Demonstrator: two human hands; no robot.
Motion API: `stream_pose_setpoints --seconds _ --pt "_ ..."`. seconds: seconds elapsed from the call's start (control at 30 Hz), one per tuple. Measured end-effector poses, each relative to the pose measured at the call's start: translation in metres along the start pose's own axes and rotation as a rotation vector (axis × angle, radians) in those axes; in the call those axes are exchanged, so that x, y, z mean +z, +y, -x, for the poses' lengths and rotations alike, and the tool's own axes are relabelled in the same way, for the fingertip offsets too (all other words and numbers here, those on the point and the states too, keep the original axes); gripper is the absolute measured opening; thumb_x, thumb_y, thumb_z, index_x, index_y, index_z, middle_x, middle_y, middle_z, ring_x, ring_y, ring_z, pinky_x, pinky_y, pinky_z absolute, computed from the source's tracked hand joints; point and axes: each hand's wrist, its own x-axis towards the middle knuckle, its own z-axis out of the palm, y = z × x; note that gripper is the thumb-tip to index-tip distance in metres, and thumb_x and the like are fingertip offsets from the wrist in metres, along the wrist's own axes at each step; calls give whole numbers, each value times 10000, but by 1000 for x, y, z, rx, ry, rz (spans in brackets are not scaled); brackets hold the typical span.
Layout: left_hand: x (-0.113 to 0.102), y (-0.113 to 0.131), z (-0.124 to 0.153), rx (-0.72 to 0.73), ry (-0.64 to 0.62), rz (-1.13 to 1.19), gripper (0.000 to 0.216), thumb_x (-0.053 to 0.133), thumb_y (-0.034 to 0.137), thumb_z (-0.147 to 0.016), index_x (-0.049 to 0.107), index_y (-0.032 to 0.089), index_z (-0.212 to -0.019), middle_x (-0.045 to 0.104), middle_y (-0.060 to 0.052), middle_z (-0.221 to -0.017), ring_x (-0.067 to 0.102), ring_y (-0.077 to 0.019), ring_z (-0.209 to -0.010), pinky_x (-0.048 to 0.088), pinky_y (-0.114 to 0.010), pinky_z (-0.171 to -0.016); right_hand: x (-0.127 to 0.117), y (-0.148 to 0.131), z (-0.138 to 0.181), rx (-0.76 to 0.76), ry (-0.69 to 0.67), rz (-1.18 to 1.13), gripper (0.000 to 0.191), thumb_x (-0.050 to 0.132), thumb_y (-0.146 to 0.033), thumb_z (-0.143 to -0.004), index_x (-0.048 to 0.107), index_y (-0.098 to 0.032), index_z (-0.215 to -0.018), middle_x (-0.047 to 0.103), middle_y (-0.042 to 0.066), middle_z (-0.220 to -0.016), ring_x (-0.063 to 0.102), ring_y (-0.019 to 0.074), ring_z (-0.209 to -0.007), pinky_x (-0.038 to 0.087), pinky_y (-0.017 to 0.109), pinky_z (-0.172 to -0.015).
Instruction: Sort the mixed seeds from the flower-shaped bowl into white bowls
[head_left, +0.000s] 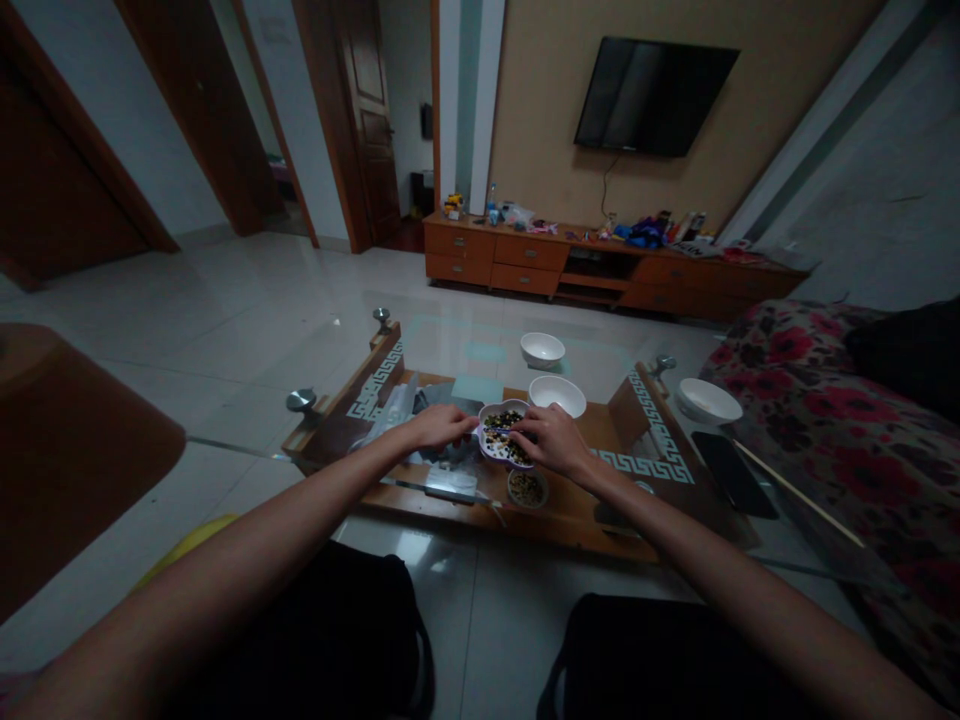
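Over the glass table's near edge, a white divided dish [489,452] with a purplish rim holds mixed dark, yellow and pale beans or grains. My left hand [441,428] pinches the dish at its left side. My right hand [555,440] reaches over the right side, its fingertips drawn together at the beans; whatever they hold is too small to make out. Just below the dish is a small round container [528,489] filled with brownish grains. A white bowl [559,394] stands right behind my right hand.
Farther back on the glass table [442,340] is another white bowl [542,349]. To the right are a third white bowl [709,402], a dark phone-like slab [731,475] and a thin stick [799,493]. A flowered sofa [795,400] borders the right side.
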Motion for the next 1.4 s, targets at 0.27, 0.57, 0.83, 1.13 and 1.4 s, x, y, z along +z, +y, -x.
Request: stream_pose_setpoints --seconds 0.27,0.57,0.83,1.13,1.4 --pt "1 -2 -1 15 3 -14 644 343 668 -1047 698 166 -855 738 -102 -831 623 -180 -627 485 -318 -679 0 -3 -3 -10 -17 40 203 645 -277 -1013 842 -233 -988 749 61 -934 619 195 -835 336 339 -774" --pt "-2 2 1 -5 -7 -20 638 346 670 -1047 681 172 -831 740 -96 -817 628 -176 -611 490 -306 -676 -27 24 13 166 155 83 253 608 -344 -1048 837 -243 -1013 768 71 -962 663 219 -895 377 364 -829" --pt "-1 0 0 -19 -12 -22 653 346 692 -1032 686 171 -835 745 -98 -834 635 -175 -596 496 -310 -682 -41 72 53 427 231 113 423 527 -481 -1076 859 -225 -1019 770 83 -905 678 218 -804 402 358 -776" --pt "-1 -3 -2 -3 -9 -6 687 344 745 -1017 677 171 -841 740 -100 -832 629 -172 -585 498 -312 -668 -39 51 28 414 242 94 278 615 -407 -1045 861 -278 -1067 792 66 -1001 709 235 -923 394 359 -816" --pt "-1 -4 -1 9 -9 -7 728 332 800 -996 663 177 -818 740 -94 -823 617 -166 -584 477 -296 -638 -38 43 13 496 43 257 268 628 -392 -1025 871 -279 -1020 817 89 -1018 709 246 -876 388 352 -761"
